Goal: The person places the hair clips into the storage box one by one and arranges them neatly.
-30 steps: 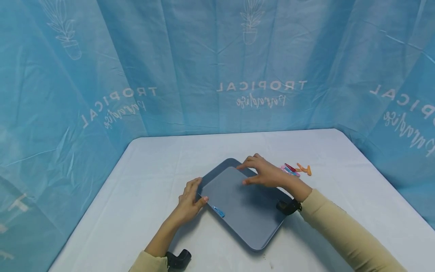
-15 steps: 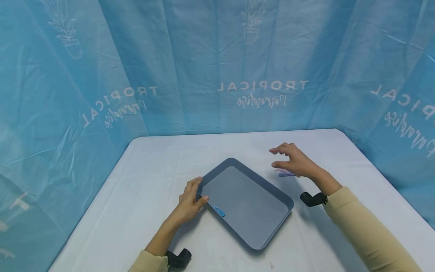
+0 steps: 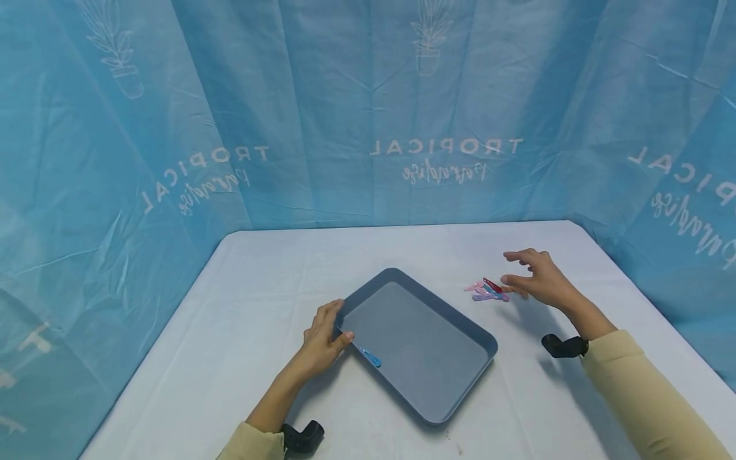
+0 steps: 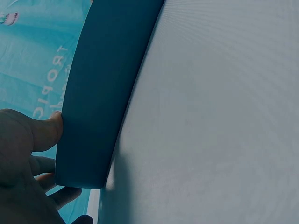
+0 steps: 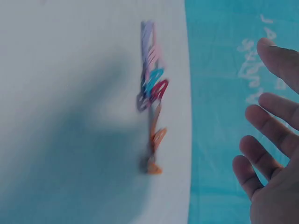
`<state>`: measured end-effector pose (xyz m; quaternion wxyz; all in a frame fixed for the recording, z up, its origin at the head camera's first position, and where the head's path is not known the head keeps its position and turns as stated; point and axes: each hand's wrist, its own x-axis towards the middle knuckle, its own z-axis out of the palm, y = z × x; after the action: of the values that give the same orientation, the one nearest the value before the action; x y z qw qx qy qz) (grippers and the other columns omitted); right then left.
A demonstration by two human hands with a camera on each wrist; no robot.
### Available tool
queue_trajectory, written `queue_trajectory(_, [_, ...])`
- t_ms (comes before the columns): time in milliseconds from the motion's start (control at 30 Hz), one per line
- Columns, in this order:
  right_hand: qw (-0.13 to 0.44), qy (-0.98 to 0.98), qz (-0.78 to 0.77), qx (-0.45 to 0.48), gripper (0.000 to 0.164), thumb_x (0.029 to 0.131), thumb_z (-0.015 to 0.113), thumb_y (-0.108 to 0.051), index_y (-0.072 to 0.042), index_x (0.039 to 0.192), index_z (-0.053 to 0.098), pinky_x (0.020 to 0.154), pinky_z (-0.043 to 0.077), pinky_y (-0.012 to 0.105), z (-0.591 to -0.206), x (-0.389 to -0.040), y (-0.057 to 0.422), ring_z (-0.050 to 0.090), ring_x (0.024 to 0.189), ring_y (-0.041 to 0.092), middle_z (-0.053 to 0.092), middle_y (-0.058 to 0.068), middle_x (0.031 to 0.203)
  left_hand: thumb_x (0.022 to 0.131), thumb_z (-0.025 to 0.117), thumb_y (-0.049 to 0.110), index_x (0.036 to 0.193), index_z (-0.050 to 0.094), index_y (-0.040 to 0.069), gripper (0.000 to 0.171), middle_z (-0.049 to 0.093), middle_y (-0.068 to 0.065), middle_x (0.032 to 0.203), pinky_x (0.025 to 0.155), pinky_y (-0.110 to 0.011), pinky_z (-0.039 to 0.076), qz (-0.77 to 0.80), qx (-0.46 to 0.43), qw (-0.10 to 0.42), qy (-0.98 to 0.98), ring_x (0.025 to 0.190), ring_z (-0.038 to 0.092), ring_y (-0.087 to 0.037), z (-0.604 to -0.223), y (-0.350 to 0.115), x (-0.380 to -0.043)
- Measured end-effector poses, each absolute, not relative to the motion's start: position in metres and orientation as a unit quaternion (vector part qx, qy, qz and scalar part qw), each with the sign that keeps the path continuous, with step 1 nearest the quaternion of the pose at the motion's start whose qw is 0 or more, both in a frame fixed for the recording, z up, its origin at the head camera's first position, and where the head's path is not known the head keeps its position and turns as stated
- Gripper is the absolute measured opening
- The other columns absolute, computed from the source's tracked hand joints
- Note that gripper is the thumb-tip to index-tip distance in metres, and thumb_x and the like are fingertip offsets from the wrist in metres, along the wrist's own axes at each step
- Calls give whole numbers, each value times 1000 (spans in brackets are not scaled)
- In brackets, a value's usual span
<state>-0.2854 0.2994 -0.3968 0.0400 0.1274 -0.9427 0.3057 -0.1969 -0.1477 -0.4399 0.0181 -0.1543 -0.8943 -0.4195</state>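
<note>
Your tray [image 3: 414,332] is gray-blue, rectangular and shallow-walled. It sits near the middle of the counter [image 3: 276,275], turned at an angle so that one corner points toward you. A single blue clip [image 3: 370,358] lies along the inner side of the tray's near-left edge.

To the right of the tray, and apart from it, a cluster of clips [image 3: 483,296] rests directly on the counter. It includes pink, purple and blue pieces, overlapping one another. A red clip [image 3: 492,285] lies on the far side of the cluster. The orange clips [image 5: 159,138] lie at the end nearest your right hand, and appear blurred in the right wrist view.

Your left hand [image 3: 321,342] grips the tray at its left corner: the thumb bears on the near-left rim, and the fingers lie against the adjoining side. Your right hand [image 3: 543,280] hovers just beside the cluster, fingers bent and parted from the thumb, holding nothing.

A black device [image 3: 566,346] is worn on your right wrist, below a tan sleeve [image 3: 650,377]. The counter has a white surface. Behind it hangs a blue curtain [image 3: 322,96] printed with mirrored "TROPICAL Paradise" lettering and white potted-plant outlines.
</note>
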Motion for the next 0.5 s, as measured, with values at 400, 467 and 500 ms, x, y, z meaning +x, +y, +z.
queue_trajectory(400, [-11, -957, 281, 74, 67, 88, 65, -36, 2, 138, 42, 87, 42, 59, -414, -289, 322, 32, 121, 46, 38, 28, 139, 94, 57, 19, 147, 24, -1, 66, 23, -23, 150, 101, -68, 11, -420, -148, 16, -895, 139, 22, -43, -440, -148, -197])
queue_trajectory(467, [-22, -958, 278, 68, 69, 87, 65, -37, 2, 138, 42, 86, 41, 59, -417, -290, 326, 32, 120, 47, 37, 29, 139, 94, 57, 19, 147, 24, -1, 66, 23, -22, 150, 101, -68, 11, -419, -146, 16, -896, 139, 22, -43, -440, -147, -197])
queue_trajectory(500, [-26, -958, 276, 66, 69, 87, 65, -38, 2, 138, 42, 86, 42, 59, -419, -291, 329, 32, 120, 47, 37, 29, 139, 94, 57, 19, 147, 25, -1, 66, 23, -22, 150, 101, -68, 11, -417, -146, 17, -897, 139, 22, -43, -441, -147, -197])
